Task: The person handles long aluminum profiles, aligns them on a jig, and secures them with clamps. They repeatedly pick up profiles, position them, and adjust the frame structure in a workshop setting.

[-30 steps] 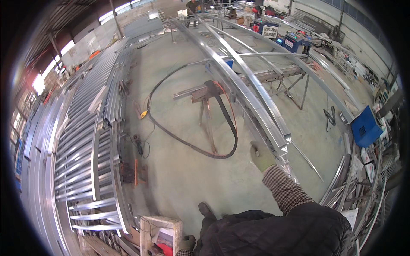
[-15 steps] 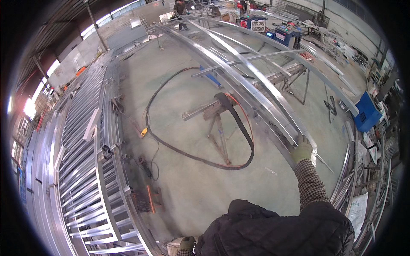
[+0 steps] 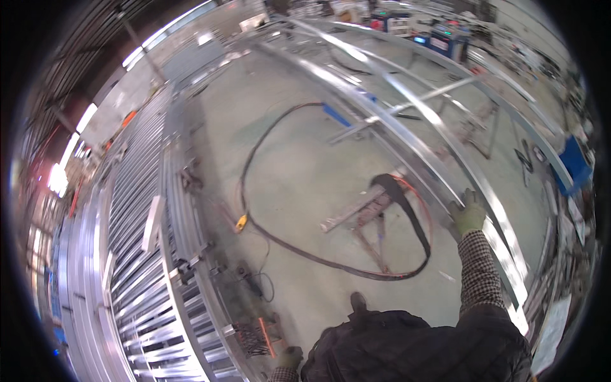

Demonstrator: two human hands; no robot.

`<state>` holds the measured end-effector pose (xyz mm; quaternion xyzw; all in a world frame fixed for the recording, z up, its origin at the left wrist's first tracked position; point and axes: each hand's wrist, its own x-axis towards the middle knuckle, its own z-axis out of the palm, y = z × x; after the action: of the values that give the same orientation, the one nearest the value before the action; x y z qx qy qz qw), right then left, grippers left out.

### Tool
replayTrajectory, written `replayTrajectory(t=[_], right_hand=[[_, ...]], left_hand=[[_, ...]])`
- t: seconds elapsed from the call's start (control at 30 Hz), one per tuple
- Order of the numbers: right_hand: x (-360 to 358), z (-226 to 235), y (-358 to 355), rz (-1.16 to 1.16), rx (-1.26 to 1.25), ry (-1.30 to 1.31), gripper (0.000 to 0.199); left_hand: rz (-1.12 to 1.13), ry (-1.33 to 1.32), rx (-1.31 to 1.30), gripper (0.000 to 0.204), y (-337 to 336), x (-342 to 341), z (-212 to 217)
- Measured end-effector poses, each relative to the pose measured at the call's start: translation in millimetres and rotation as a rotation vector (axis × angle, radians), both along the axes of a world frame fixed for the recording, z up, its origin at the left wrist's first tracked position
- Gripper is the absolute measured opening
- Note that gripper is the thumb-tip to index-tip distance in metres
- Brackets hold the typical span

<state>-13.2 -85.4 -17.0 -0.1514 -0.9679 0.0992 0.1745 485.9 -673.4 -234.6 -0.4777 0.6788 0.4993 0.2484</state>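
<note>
My right hand (image 3: pixel 469 214), in a pale green glove with a checked sleeve above it, grips a long, shiny metal profile (image 3: pixel 414 153). The profile runs diagonally from the far middle to the right side, past my hand. Beside it lies a second long profile (image 3: pixel 439 127), and a shorter crossbar (image 3: pixel 420 100) crosses both. My left hand (image 3: pixel 289 358) hangs low at the bottom edge, gloved and blurred; its fingers are too unclear to read. An orange rod (image 3: pixel 266 337) is nearest to it.
A floor stand (image 3: pixel 359 213) carries a thick black cable (image 3: pixel 417 219), which loops over the floor to a yellow connector (image 3: pixel 241 223). On the left lies a rack of metal bars (image 3: pixel 137 210). Blue machines (image 3: pixel 449 43) stand at the far right, and a blue box (image 3: pixel 575 167) sits nearer.
The view has shifted, so the stand and cable loop appear nearer and further right. My right hand has come back toward me along the profile, which now extends past it. My left hand stays low.
</note>
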Motion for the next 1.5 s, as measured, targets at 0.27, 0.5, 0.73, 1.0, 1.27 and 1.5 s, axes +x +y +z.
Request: replayTrajectory(t=[0.27,0.5,0.73,1.0,1.27,1.5], right_hand=[[-218,-29,-103,0.097,0.099,-0.056,0.080],[-287,-28,-163,-0.166,0.161,-0.238,0.081],[-303,-71,-131,-0.297,0.124,-0.195,0.074],[-312,-149,-26,-0.221,0.134,0.075,0.097],[-310,-38,-189,-0.446,-0.171,0.147,0.048],[-345,18,-267,-0.760,-0.037,-0.082,0.051]], left_hand=[[-0.022,-0.087,-0.135,0.055,-85,-78,1],[-0.352,-0.082,-0.166,0.059,-216,-144,-44],[-0.429,-0.131,-0.262,0.057,-353,-311,19],[-0.440,0.077,-0.220,0.055,-395,-548,39],[-0.804,0.243,-0.081,0.045,-392,-805,48],[-0.933,0.510,0.018,0.040,-319,-1010,125]])
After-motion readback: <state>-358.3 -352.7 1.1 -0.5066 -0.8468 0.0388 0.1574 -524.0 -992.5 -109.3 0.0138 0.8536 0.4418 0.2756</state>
